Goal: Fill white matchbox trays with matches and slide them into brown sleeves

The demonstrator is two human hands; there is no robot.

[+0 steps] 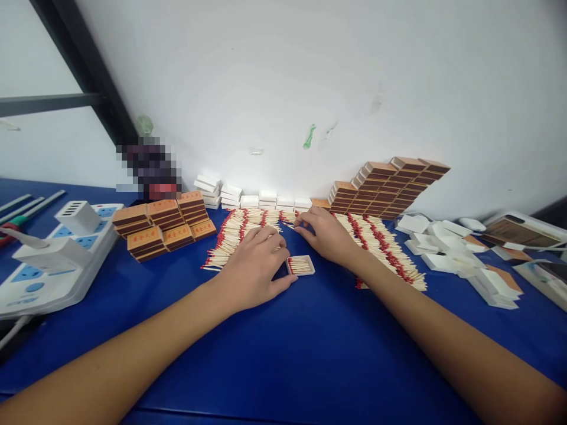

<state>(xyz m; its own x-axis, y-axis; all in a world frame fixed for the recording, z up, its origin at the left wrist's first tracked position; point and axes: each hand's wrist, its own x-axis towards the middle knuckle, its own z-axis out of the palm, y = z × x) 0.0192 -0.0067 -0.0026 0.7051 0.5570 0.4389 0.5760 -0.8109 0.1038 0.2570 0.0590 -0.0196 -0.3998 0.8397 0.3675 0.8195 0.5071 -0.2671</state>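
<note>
A small white matchbox tray (312, 264) holding red-tipped matches (300, 265) lies on the blue table. My left hand (254, 265) is at its left end, with the thumb at the near corner and the index finger at the far corner, lightly gripping it. Beyond the tray, my right hand (328, 235) has its thumb and fingers drawn together at a few matches (289, 224). Loose matches are spread in rows, a left pile (230, 239) partly under my left hand and a right pile (390, 254) partly behind my right forearm.
Orange-brown matchboxes stand in a left stack (163, 224) and a taller right stack (390, 189). White trays (249, 202) line the wall. More white trays (443, 245) lie scattered at right, near a phone-like device (522, 230). A power strip (84, 277) with plugs sits at left.
</note>
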